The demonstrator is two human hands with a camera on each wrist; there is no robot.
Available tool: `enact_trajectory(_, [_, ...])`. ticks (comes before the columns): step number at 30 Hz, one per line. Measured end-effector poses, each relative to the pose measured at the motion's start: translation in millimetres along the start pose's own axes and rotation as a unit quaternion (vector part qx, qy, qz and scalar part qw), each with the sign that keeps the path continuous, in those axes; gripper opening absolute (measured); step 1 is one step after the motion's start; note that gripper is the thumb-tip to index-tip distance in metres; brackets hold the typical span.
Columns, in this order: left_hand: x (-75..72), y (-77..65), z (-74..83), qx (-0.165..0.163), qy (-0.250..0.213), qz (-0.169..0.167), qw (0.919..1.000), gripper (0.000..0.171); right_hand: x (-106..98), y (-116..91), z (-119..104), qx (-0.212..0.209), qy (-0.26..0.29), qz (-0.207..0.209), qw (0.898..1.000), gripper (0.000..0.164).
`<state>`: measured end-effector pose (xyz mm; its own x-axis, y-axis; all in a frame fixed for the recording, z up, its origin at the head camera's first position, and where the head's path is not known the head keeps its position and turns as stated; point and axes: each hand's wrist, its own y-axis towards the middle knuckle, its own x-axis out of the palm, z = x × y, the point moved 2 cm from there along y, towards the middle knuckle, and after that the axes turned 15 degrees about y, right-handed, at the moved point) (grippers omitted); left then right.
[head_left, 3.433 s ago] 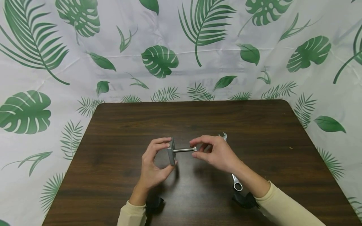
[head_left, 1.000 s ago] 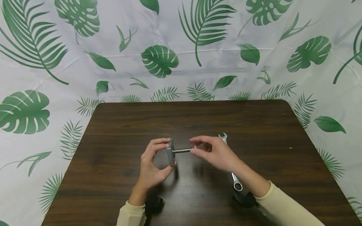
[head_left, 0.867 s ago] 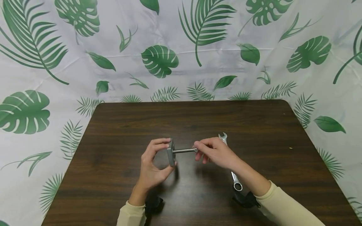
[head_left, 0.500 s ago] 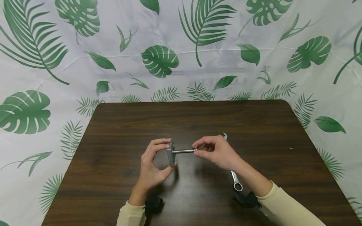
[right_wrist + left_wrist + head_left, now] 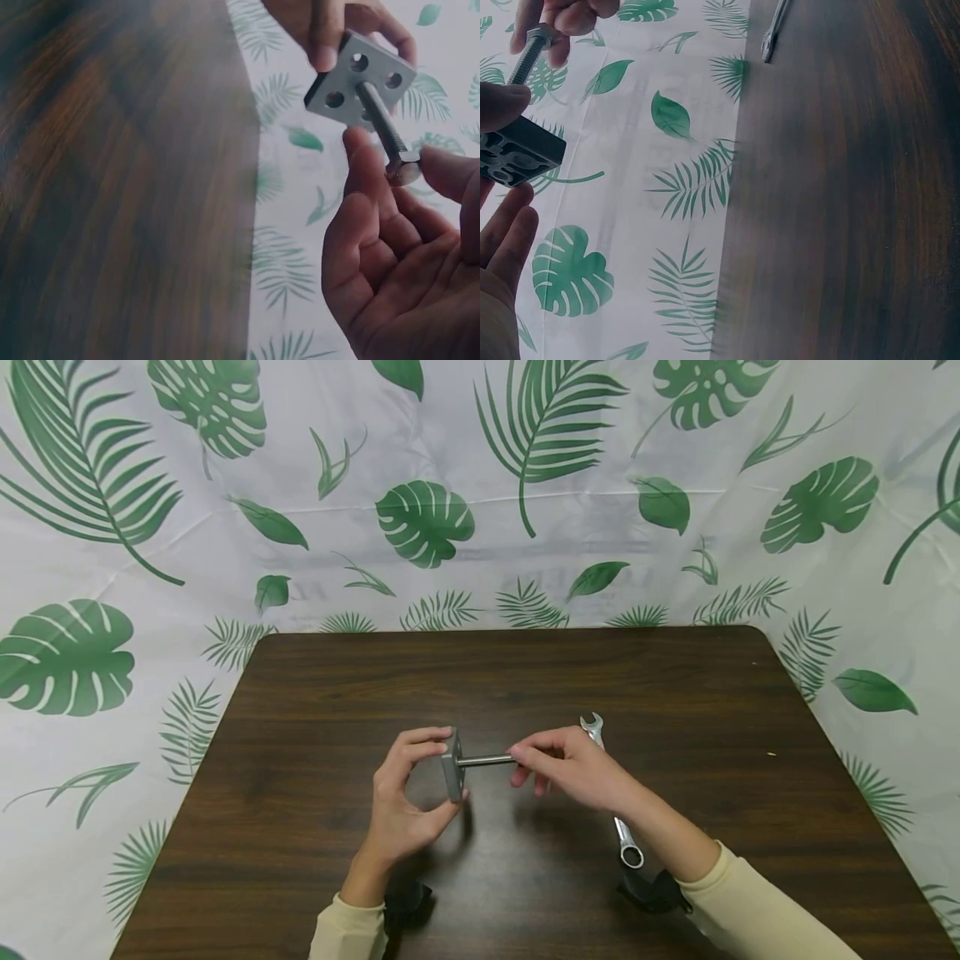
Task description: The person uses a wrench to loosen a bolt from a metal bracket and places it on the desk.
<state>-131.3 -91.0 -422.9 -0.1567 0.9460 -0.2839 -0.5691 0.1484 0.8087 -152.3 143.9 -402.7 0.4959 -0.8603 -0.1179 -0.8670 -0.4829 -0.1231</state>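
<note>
My left hand (image 5: 405, 806) grips a small grey square block (image 5: 453, 766) by its edges. In the right wrist view the block's face (image 5: 341, 86) has several round holes. A steel bolt (image 5: 483, 760) stands out from its middle toward the right, held level above the table. Its shank (image 5: 377, 112) is smooth near the block and threaded toward the far end. A hex nut (image 5: 405, 169) sits on that end, and in the left wrist view the nut (image 5: 540, 34) is also visible. My right hand (image 5: 577, 768) pinches the nut between thumb and forefinger, which mostly hide it in the head view.
A combination wrench (image 5: 625, 843) lies on the dark wooden table (image 5: 337, 685), partly beneath my right forearm. Black wrist straps (image 5: 651, 892) sit at both wrists. A white leaf-patterned cloth (image 5: 480, 585) hangs behind the table.
My right thumb and fingers shift back and forth around the nut, letting it show and covering it again. My left hand and the block stay in place; the wrench has not moved.
</note>
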Motion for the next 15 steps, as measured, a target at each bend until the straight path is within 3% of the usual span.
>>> enact_trajectory(3, [0.6, -1.0, -0.2, -0.001, 0.001, -0.004, 1.0000, 0.043, -0.7, -0.8, -1.4, -0.003, 0.001, 0.002, 1.000, 0.023])
enact_trajectory(7, [1.1, -1.9, -0.6, -0.004, 0.005, -0.006, 1.0000, 0.044, -0.1, -3.4, -4.5, -0.043, -0.046, 0.028, 0.998, 0.022])
enact_trajectory(15, [0.2, -0.7, -0.9, -0.008, 0.002, -0.004, 1.0000, 0.044, 5.7, -6.4, -6.7, -0.182, -0.130, 0.070, 0.972, 0.024])
